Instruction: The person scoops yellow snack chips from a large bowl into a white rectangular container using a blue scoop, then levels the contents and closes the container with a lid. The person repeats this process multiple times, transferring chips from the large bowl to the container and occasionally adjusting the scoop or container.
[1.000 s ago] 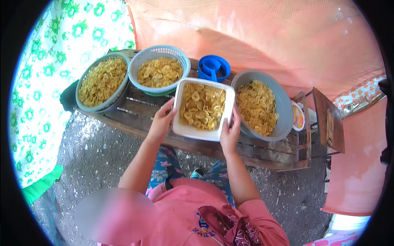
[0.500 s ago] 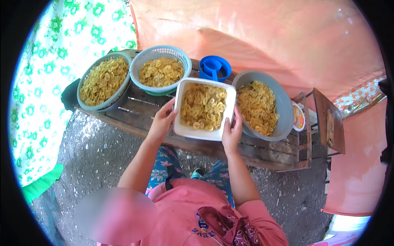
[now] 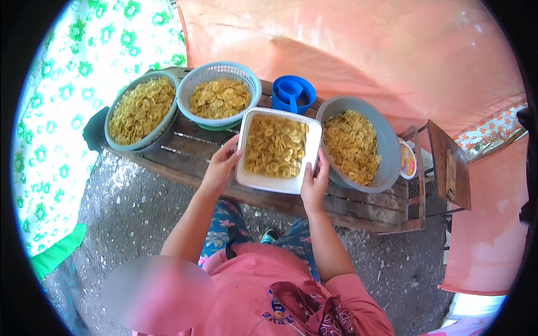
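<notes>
Half-curled, the left hand (image 3: 221, 163) and right hand (image 3: 315, 182) grip opposite sides of a square white plastic tub (image 3: 268, 183) of round yellow slices (image 3: 274, 147), over a brown slatted-wood surface (image 3: 358, 208); one hand slackening could tip and spill it.

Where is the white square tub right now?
In the head view, the white square tub is near the centre, held between the left hand and right hand, just left of the grey basin.

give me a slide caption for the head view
Left hand and right hand grip a white square tub of banana chips at a slatted wooden table, near a grey basin.
</notes>
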Available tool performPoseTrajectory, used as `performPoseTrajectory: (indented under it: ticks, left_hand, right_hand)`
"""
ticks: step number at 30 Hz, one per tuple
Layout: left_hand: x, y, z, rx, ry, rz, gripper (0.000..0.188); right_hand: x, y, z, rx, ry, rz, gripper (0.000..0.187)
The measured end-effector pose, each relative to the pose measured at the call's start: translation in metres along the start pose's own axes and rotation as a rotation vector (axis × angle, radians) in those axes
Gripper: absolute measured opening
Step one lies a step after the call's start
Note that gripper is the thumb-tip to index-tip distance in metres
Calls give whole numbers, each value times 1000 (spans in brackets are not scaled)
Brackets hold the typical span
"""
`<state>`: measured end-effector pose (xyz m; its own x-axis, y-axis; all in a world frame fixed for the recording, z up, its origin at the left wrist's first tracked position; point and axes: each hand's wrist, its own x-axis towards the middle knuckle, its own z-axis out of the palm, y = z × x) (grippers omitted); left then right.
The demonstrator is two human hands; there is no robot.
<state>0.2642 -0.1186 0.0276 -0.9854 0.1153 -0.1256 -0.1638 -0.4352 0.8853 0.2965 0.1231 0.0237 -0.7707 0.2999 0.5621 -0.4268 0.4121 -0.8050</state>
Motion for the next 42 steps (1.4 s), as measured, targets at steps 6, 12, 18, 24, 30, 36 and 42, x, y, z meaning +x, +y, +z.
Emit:
performPoseTrajectory:
  ticks: [6, 12, 18, 24, 30, 36, 42]
  left_hand:
    - [0, -3, -3, -17, -17, -7, 46]
    - [1, -4, -1, 45, -28, -67, 47]
    - [1, -7, 0, 20, -60, -61, 47]
    - [2, -3, -3, 27, -54, -105, 49]
    - [-3, 0, -1, -50, -43, -45, 45]
    - [0, 0, -4, -4, -50, -53, 47]
    - [7, -3, -4, 30, -71, -90, 47]
  right_hand:
    - [4, 1, -2, -74, -12, 110, 44]
    - [4, -1, -5, -69, -139, 367, 47]
    - [1, 0, -5, -172, -154, 402, 47]
    - [3, -4, -5, -149, -117, 273, 48]
    - [-4, 4, -3, -85, -36, 56, 49]
    - [1, 10, -4, 65, -18, 150, 46]
    - [9, 6, -6, -52, -83, 281, 46]
